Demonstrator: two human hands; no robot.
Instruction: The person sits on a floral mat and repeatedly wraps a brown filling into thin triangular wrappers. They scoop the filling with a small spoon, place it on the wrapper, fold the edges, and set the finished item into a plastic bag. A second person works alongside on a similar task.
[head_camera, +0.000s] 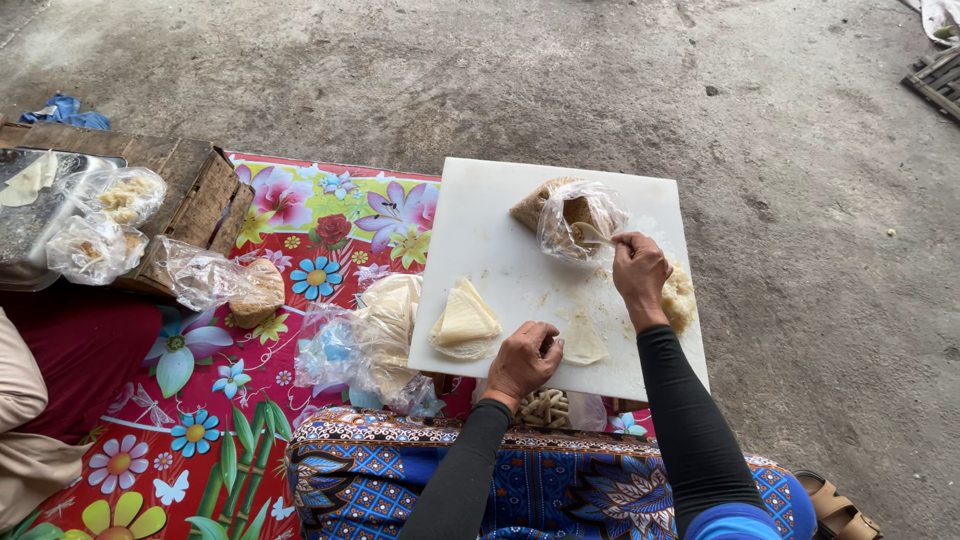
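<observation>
Right hand (640, 268) seemingly at bag (572, 222)

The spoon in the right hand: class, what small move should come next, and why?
Probably carry the spoon from the filling bag to the folded wrapper. The right hand holds it at the bag's mouth, while the left hand pins the wrapper on the white board.

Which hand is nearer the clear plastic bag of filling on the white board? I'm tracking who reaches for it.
Right. The right hand touches the plastic bag of filling, its fingers at the opening. The left hand rests lower on the white board, beside a folded wrapper.
</observation>
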